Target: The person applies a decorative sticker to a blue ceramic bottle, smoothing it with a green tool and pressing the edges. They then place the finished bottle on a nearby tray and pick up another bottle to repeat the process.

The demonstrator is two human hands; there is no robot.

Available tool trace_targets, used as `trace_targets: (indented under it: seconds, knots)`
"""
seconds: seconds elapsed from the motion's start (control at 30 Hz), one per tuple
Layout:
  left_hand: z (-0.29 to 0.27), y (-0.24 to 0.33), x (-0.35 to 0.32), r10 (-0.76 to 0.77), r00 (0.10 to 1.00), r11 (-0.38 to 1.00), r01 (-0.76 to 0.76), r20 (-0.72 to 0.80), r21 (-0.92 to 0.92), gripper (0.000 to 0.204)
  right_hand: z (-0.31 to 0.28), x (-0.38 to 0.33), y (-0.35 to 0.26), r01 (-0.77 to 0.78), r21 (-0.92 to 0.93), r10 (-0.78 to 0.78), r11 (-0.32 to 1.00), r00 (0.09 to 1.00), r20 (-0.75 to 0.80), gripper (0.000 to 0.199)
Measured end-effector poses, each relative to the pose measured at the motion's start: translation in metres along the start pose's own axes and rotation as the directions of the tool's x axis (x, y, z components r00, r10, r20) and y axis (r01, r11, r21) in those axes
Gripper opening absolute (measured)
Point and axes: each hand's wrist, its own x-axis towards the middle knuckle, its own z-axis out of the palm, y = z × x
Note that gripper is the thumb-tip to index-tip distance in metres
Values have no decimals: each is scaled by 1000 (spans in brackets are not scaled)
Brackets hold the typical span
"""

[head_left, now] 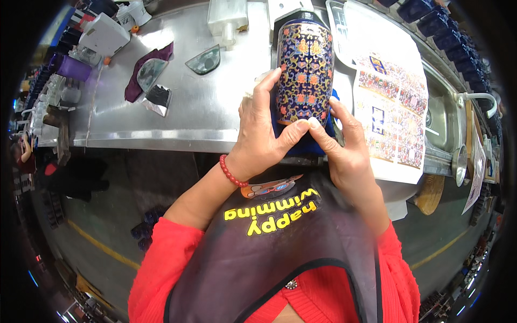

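Observation:
A dark blue vase with a dense floral pattern in orange, gold and pink lies on the worktop, its neck pointing away from me. My left hand holds its left side, with the index finger along the edge and the thumb on the near end. On the opposite side, my right hand has its fingers against the vase. Both thumbs meet at the near end of the pattern. Blue cloth-like material shows beneath the vase. A patterned decal sheet lies right of my right hand.
On the metal worktop to the left are two half-round scrapers, a dark purple cloth and a small black-and-silver piece. A clear container stands at the back. The sink with its tap is far right.

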Motion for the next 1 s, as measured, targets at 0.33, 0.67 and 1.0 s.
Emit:
trace_targets:
  seconds: [0.33,0.67,1.0]
  knots:
    - [0,4,0,11,1000,997,-12,9,82,88,-60,101,6,-48,255,-5,966,979,205,35]
    - [-3,11,0,-29,999,992,24,40,121,88,-49,176,39,-71,275,-36,959,930,365,27]
    - [-10,12,6,-62,996,994,56,66,95,91,-27,109,65,98,-97,-102,990,994,-39,55]
